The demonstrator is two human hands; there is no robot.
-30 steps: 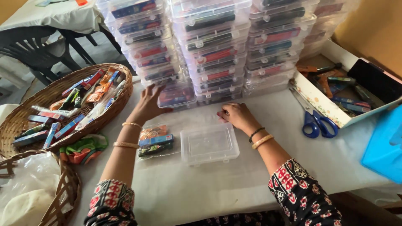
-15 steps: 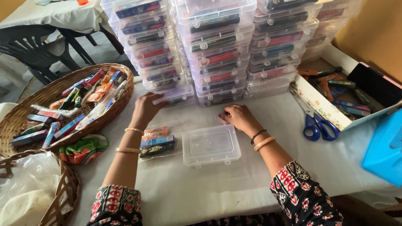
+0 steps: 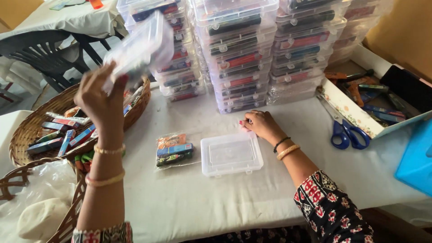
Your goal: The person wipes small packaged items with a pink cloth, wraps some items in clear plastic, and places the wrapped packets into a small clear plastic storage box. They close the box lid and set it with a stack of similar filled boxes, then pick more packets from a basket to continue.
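Observation:
My left hand (image 3: 100, 95) is raised above the table's left side and grips a filled clear plastic box (image 3: 140, 50), blurred and tilted in the air before the left stack. My right hand (image 3: 262, 125) rests on the white tablecloth with its fingers curled, touching the far right corner of an empty clear plastic box (image 3: 231, 154). A clear packet of small coloured bars (image 3: 173, 150) lies just left of that box.
Tall stacks of filled clear boxes (image 3: 243, 49) stand along the back. A wicker basket (image 3: 27, 132) with coloured packets sits at left. Blue-handled scissors (image 3: 345, 131), an open carton of items (image 3: 373, 99) and a blue object (image 3: 416, 157) lie at right. A dark chair (image 3: 42, 54) stands behind.
My left hand has lifted a filled box off the table at the foot of the left stack and raised it into the air. My right hand stays by the empty box.

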